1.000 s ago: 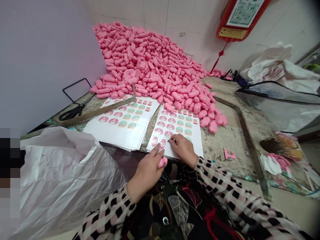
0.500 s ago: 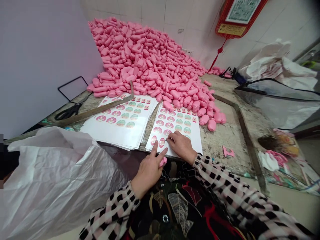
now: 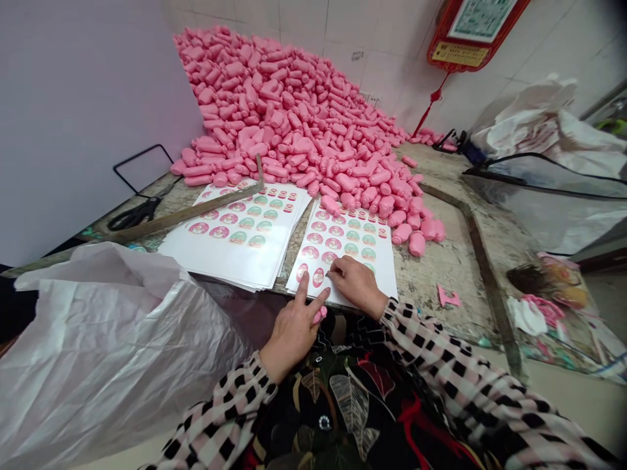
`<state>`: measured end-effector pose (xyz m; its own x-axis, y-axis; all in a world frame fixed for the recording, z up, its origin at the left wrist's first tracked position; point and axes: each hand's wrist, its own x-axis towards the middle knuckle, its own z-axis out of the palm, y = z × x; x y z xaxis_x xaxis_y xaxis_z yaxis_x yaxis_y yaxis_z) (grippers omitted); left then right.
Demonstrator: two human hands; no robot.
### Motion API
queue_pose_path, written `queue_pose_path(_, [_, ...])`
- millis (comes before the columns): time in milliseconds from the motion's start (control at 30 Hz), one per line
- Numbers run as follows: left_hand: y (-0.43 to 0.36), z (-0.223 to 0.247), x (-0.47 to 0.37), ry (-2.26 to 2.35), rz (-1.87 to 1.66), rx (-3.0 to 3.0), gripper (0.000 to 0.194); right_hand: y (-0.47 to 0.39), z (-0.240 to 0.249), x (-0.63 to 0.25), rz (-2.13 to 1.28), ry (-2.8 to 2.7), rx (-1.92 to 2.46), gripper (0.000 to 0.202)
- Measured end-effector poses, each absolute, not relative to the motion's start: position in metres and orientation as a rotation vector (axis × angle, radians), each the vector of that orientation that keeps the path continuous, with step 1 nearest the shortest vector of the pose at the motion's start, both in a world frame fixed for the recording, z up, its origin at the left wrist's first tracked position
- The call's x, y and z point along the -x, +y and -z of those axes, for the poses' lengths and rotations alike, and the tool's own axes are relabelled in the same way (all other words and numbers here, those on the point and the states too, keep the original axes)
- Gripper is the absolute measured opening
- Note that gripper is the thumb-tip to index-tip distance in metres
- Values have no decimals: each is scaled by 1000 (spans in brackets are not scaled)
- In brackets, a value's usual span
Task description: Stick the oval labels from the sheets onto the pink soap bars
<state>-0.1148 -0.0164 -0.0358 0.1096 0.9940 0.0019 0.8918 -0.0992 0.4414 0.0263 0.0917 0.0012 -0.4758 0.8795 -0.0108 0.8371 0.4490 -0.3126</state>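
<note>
In front of me lies a sticker sheet (image 3: 307,297) with rows of pink and green labels, two pink oval ones along its lower part. My left hand (image 3: 292,326) is at its front edge, curled round a small pink bottle (image 3: 320,315), most of which the hand hides. Two of its fingers stretch forward, one reaching onto the sheet near the left oval label. My right hand (image 3: 356,282) rests on the sheet, fingers pinched beside the right oval label (image 3: 319,277). A small dark tip shows at those fingertips; what it is I cannot make out.
A tall heap of pink bottles (image 3: 294,117) covers the back of the table and overlaps the sheet's top. Left are a stack of sticker sheets (image 3: 220,261), black scissors (image 3: 134,214) and a white plastic bag (image 3: 112,339). A pink scrap (image 3: 448,296) lies right.
The view has shifted slightly. Both hands stay in nearly the same place on the sheet, with the pink bottle still in my left hand.
</note>
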Motion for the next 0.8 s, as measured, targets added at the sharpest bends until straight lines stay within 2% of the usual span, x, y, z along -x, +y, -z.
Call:
queue_pose_path(533, [-13,46,116,1901,-371,-2215,52,65,12,-16,-590,-2259,1695,15])
queue_pose_path(800, [-15,48,116,1895,-407,-2209,52,68,13,-14,-498,-2200,1787,21])
